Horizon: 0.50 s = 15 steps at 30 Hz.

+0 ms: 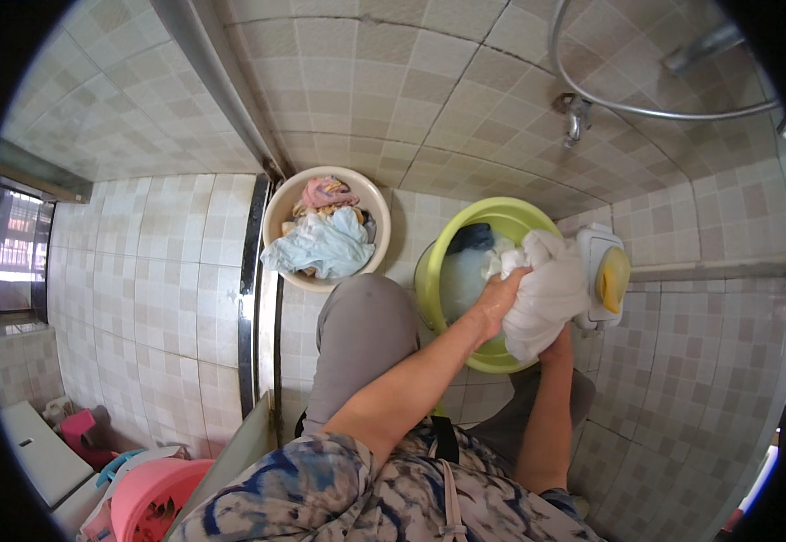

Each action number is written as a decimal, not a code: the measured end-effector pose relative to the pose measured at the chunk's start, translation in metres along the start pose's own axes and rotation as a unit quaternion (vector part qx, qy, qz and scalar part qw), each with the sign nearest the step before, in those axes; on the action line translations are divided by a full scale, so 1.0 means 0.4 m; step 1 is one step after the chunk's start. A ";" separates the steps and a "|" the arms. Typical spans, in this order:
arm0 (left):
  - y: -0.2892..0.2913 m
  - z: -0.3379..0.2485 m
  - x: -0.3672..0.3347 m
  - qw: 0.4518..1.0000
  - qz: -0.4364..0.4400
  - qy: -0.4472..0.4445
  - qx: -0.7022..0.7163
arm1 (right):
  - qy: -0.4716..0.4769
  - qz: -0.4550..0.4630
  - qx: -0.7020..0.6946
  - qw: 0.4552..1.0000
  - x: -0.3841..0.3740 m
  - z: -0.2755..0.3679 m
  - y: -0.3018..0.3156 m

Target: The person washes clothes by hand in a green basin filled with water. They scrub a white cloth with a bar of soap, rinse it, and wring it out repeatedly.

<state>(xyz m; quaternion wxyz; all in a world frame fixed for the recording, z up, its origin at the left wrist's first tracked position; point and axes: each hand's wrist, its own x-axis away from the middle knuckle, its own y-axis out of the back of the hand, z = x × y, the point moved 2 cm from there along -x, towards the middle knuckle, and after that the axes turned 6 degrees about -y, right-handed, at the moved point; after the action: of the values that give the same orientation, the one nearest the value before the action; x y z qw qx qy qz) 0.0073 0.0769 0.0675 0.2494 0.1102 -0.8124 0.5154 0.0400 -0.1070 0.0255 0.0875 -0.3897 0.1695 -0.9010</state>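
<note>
A bunched white cloth (548,291), wet-looking and bulky, is held up over the right side of a yellow-green bucket (425,280). My left hand (500,298) is closed round its near left part. My right hand (556,348) grips it from below on the right, with most of the fingers hidden behind the folds. Cloudy water (462,282) fills part of the bucket, and a dark blue cloth (471,238) lies in it near the far rim. Some of the white cloth hangs down toward the water.
Left of the bucket stands a cream basin (272,221) heaped with clothes, a pale blue garment (325,244) on top. A white container (592,244) with a yellow object (612,280) is close right. A tap (576,122) juts from the wall. A pink tub (131,501) sits lower left.
</note>
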 end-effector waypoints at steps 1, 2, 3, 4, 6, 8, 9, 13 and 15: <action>-0.004 0.001 0.008 0.999 0.012 0.022 0.024 | -0.011 0.018 -0.034 0.999 0.005 -0.002 -0.009; -0.007 0.007 0.007 0.998 0.037 0.034 0.032 | -0.001 0.032 -0.049 0.998 0.002 0.000 -0.014; -0.010 0.016 0.004 0.996 0.062 0.046 0.041 | 0.022 0.042 -0.054 0.997 -0.002 0.009 -0.017; -0.017 0.016 0.008 0.993 0.088 0.060 0.048 | 0.050 0.045 -0.052 0.996 -0.007 0.020 -0.012; -0.025 0.007 0.015 0.992 0.111 0.060 0.019 | 0.100 0.050 -0.043 0.993 -0.012 0.043 0.001; -0.024 0.001 0.012 0.993 0.106 0.052 -0.026 | 0.136 0.061 -0.040 0.988 -0.009 0.068 0.010; -0.018 0.006 0.000 0.993 0.088 0.045 -0.058 | 0.146 0.066 -0.040 0.986 -0.010 0.077 0.013; -0.022 0.012 -0.008 0.966 -0.012 -0.013 -0.257 | 0.159 0.099 -0.038 0.982 -0.012 0.097 0.024; -0.017 0.021 -0.022 0.946 0.036 -0.109 -0.304 | 0.131 0.127 -0.057 0.982 -0.023 0.089 0.028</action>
<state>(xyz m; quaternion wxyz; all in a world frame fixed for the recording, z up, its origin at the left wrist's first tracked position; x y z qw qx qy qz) 0.0151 0.0657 0.0654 0.1617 0.0550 -0.9563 0.2372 0.0725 -0.1231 0.0381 0.1564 -0.2479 0.2784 -0.9147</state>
